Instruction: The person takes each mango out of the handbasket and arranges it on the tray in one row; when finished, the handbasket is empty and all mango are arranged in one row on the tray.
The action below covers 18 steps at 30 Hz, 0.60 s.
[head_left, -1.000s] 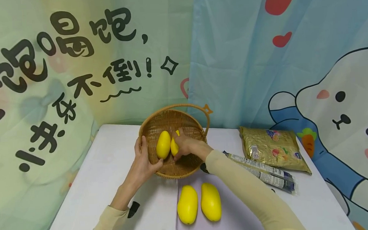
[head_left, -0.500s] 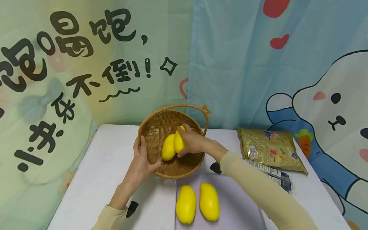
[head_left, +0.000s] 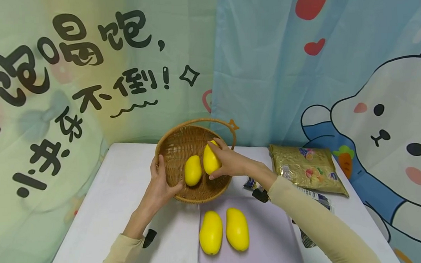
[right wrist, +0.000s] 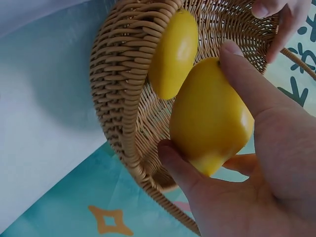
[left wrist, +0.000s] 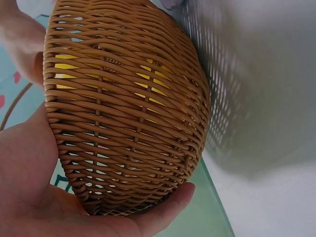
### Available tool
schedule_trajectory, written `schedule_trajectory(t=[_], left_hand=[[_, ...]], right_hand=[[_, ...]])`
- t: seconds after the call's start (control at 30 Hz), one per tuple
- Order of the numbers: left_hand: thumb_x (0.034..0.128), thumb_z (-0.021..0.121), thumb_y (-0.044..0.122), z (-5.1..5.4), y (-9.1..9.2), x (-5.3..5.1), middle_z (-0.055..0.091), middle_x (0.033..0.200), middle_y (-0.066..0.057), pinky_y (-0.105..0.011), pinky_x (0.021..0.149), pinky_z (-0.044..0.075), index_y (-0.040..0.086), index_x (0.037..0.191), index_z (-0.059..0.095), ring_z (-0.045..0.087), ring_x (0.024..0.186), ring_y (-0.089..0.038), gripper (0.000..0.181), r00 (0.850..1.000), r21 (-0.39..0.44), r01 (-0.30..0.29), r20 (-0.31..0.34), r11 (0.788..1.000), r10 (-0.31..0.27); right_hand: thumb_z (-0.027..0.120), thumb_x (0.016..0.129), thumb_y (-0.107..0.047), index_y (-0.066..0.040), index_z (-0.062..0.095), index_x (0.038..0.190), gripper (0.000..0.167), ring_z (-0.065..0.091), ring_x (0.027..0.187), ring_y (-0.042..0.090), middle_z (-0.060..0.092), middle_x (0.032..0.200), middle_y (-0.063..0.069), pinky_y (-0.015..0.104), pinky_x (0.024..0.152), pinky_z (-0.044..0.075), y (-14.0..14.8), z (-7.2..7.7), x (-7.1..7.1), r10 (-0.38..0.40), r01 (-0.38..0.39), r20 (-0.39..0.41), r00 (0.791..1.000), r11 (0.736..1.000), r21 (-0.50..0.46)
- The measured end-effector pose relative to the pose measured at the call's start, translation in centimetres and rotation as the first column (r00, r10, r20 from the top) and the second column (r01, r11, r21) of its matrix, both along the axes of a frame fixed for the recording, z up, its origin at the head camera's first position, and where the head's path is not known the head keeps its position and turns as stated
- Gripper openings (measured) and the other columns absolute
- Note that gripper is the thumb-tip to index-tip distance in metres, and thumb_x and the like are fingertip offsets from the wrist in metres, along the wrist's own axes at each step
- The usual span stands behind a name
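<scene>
A brown wicker basket point(head_left: 177, 148) is tipped so its opening faces the head camera. My left hand point(head_left: 159, 188) grips its left rim; in the left wrist view the fingers and thumb of that hand point(left wrist: 64, 197) lie around the woven wall point(left wrist: 128, 108). Inside the basket's right part, my right hand point(head_left: 232, 160) pinches a yellow mango point(head_left: 210, 159). The right wrist view shows that mango point(right wrist: 210, 113) between the thumb and fingers of the hand point(right wrist: 256, 163). Another mango point(head_left: 192, 171) lies in the basket, apart from the held one.
Below the basket a lilac tray point(head_left: 268, 239) bears two yellow mangoes, one at the left point(head_left: 211, 232) and one beside it point(head_left: 237, 229). At the right lie a gold package point(head_left: 307, 170) and dark printed packets point(head_left: 308, 237), partly behind the right sleeve. Printed curtains hang behind the white table point(head_left: 94, 215).
My right hand has moved rightward inside the basket with its mango, now separated from the other mango, which leans differently. The left hand keeps its hold on the rim.
</scene>
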<state>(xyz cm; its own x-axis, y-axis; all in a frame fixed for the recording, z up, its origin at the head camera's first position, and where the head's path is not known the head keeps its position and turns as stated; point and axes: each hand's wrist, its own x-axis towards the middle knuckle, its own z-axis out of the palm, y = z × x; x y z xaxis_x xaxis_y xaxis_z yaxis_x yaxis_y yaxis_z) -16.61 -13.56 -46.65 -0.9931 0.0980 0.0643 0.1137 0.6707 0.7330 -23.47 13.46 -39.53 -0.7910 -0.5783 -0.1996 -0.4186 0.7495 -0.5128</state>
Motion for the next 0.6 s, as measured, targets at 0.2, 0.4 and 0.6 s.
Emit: schedule_trajectory(t=[0.2, 0.4, 0.6], left_hand=[[0.0911, 0.074, 0.028, 0.0, -0.1, 0.0, -0.009, 0.168, -0.022, -0.028, 0.061, 0.050, 0.002, 0.162, -0.006, 0.066, 0.092, -0.038, 0.110, 1.000, -0.004, 0.003, -0.014, 1.000, -0.003], [0.0906, 0.074, 0.029, 0.0, -0.1, 0.1, -0.008, 0.168, -0.022, -0.030, 0.064, 0.051, 0.001, 0.162, -0.005, 0.066, 0.097, -0.040, 0.110, 1.000, -0.004, 0.008, -0.013, 1.000, -0.008], [0.0905, 0.074, 0.031, 0.0, -0.1, 0.1, -0.008, 0.168, -0.022, -0.033, 0.069, 0.054, 0.002, 0.162, -0.006, 0.066, 0.101, -0.042, 0.111, 1.000, -0.004, 0.006, -0.016, 1.000, -0.006]], right_hand=[[0.081, 0.084, -0.044, -0.014, 0.005, 0.165, 0.116, 0.029, 0.151, 0.038, -0.008, 0.170, 0.019, 0.047, 0.113, 0.042, 1.1, 0.4, 0.9, -0.005, 0.005, -0.003, 1.000, 1.000, -0.012], [0.082, 0.084, -0.040, -0.015, 0.006, 0.165, 0.114, 0.033, 0.149, 0.039, -0.009, 0.170, 0.015, 0.050, 0.111, 0.044, 2.3, 1.3, 2.4, -0.012, 0.012, -0.002, 1.000, 0.998, -0.055], [0.084, 0.084, -0.039, -0.017, 0.007, 0.165, 0.114, 0.040, 0.146, 0.036, -0.008, 0.171, 0.011, 0.049, 0.108, 0.047, 3.9, 2.2, 4.3, -0.020, 0.019, -0.026, 0.999, 0.997, -0.069]])
